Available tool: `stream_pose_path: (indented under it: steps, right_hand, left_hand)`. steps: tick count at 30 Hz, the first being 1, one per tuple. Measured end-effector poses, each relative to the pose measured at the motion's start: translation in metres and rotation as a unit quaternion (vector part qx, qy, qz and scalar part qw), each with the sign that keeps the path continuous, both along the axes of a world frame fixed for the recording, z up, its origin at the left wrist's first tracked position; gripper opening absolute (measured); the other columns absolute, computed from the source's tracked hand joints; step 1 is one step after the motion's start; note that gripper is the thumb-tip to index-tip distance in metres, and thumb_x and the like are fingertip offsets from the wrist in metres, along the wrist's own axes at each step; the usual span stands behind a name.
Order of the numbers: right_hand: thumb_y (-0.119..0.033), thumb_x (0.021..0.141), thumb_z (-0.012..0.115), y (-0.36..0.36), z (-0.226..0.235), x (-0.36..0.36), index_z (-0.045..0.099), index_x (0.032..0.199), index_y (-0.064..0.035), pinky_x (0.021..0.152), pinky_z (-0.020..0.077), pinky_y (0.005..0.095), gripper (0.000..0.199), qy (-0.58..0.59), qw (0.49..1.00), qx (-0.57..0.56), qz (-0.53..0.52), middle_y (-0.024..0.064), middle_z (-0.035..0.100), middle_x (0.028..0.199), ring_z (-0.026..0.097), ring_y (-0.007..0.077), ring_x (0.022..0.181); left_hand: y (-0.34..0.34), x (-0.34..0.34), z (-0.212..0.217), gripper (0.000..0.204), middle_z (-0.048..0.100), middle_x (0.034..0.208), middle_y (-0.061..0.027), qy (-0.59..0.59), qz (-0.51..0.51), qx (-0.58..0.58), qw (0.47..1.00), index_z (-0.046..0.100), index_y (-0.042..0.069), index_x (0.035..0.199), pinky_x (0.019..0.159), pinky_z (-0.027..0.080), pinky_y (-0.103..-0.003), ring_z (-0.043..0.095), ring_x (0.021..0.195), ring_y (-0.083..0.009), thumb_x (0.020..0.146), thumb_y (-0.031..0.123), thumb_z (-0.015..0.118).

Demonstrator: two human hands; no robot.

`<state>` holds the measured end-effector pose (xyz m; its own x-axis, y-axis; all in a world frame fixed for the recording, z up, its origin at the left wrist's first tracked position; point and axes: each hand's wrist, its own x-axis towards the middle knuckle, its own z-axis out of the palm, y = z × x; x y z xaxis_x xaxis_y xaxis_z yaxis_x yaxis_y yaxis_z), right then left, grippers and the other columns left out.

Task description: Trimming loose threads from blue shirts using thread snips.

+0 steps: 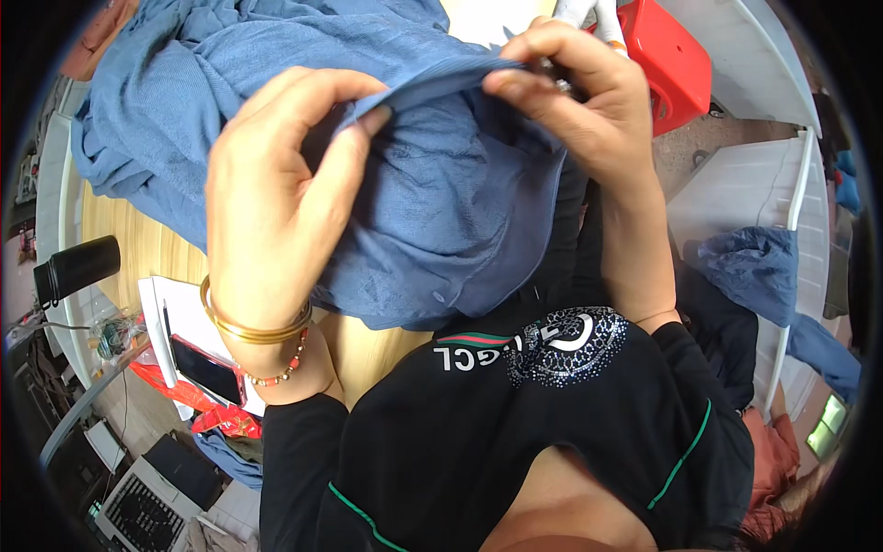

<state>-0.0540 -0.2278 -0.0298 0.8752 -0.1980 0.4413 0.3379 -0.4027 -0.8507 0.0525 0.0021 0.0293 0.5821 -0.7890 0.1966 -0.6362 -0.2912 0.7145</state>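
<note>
A large piece of blue fabric (423, 184), perhaps a garment, lies bunched over the table and hangs down in front of me. My left hand (276, 184) pinches its folded edge between thumb and fingers. Across from it, my right hand (584, 101) grips the other end of that edge, so the strip between them is raised and slightly curved. Something small, dark and shiny shows at my right fingers; I cannot make out whether it is a ring or a tool. Lower folds of the fabric rest near my lap.
The wooden tabletop (138, 239) shows at the left, with a black case (78, 270) by its edge. A phone (209, 370) lies on white paper. To the right are a red plastic stool (671, 64) and white bins (750, 175) with blue cloth (750, 267). A keyboard (143, 515) sits lower left.
</note>
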Motion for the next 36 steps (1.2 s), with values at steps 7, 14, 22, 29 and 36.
stream_pose_path:
  steps: [7,14,22,29,36]
  right_hand:
    - [-0.002,0.090,0.075,-0.008,-0.006,0.012,0.070,0.098,0.0014,0.069,0.0376,0.0166,0.011,-0.032,0.998,0.019,-0.042,-0.0049,0.060,0.085,0.051,0.0020,0.077]
    - [-0.005,0.091,0.076,0.018,0.004,0.025,0.070,0.101,0.0018,0.070,0.0407,0.0162,0.014,0.001,0.996,-0.016,-0.093,-0.0049,0.062,0.086,0.054,0.0018,0.078]
    - [-0.009,0.077,0.084,0.050,0.022,0.028,0.074,0.115,-0.0087,0.059,0.0498,0.0262,0.039,-0.127,0.970,-0.208,-0.022,0.0051,0.063,0.086,0.061,0.0139,0.073]
    - [-0.008,0.075,0.083,0.059,0.010,0.035,0.075,0.115,-0.0095,0.061,0.0477,0.0274,0.041,-0.156,0.948,-0.274,-0.048,0.0028,0.062,0.086,0.060,0.0148,0.072]
    - [-0.013,0.076,0.083,0.059,0.006,0.037,0.077,0.109,-0.0136,0.060,0.0494,0.0290,0.034,-0.179,0.941,-0.282,-0.060,0.0012,0.063,0.081,0.061,0.0169,0.069]
  left_hand:
    - [0.017,0.006,0.008,0.019,0.066,0.101,-0.0003,0.105,0.050,-0.057,0.992,0.068,-0.007,0.113,0.085,0.042,-0.020,0.057,0.094,-0.0062,0.098,0.003,0.063]
    - [0.029,0.028,-0.006,0.020,0.064,0.087,0.0028,0.212,0.029,-0.106,0.971,0.068,-0.007,0.109,0.073,0.044,-0.020,0.055,0.082,-0.0041,0.098,0.010,0.065]
    - [0.035,0.038,-0.005,0.022,0.068,0.100,0.0009,0.276,-0.036,-0.081,0.957,0.067,-0.004,0.114,0.089,0.043,-0.020,0.058,0.096,-0.0059,0.101,0.013,0.060]
    - [0.036,0.038,-0.005,0.022,0.067,0.099,0.0007,0.273,-0.043,-0.089,0.957,0.068,-0.004,0.113,0.089,0.043,-0.021,0.058,0.096,-0.0059,0.101,0.013,0.059]
    - [0.039,0.034,-0.004,0.021,0.067,0.100,-0.0011,0.239,-0.050,-0.083,0.966,0.067,-0.005,0.114,0.088,0.044,-0.022,0.058,0.096,-0.0079,0.100,0.009,0.059]
